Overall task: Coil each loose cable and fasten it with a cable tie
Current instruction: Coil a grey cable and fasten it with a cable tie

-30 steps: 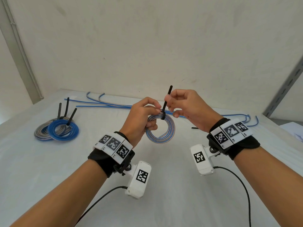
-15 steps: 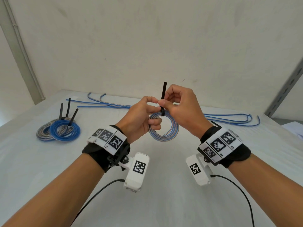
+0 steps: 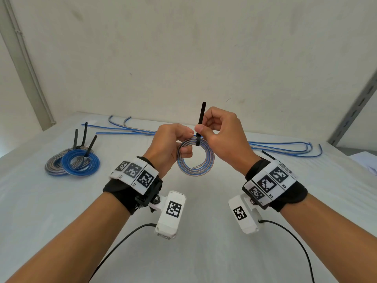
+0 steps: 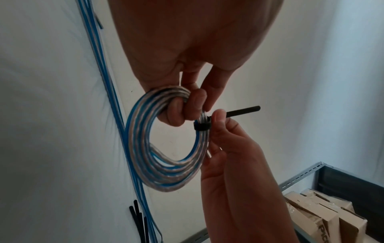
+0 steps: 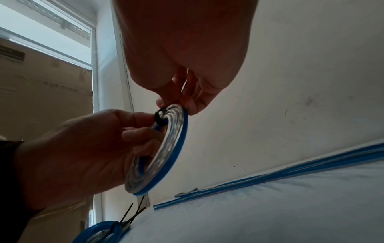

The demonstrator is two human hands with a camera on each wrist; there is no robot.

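The coiled cable (image 3: 195, 159) is up in the air between both hands, over the middle of the desk (image 3: 193, 252), a blue-and-clear striped loop wound several turns deep. Left hand (image 3: 167, 147) has its fingers curled through the upper left of the loop, so that grip is closed round the bundle. Right hand (image 3: 221, 135) is pinching the black cable tie (image 3: 201, 123) just above where it wraps the top of the coil, thumb and forefinger tight on the strap.

What's changed: a second ago the tail leaned off to the right and the band sat looser on the wires. Now the tail stands nearly straight up and a bit more of it shows above the fingers, and in the left wrist view the band looks snug around the strands. So I'd say the tie is pretty much cinched and this coil is basically done. Probably one last tug, then it can go down with the others.

Further out on the left of the desk sit the finished coils (image 3: 72, 163), a blue one overlapping a greyish one, with three tie tails poking up. Along the back edge by the wall the loose cables (image 3: 285, 146) lie stretched out, so there's more coiling left. A few spare ties (image 4: 138, 218) lie next to them.
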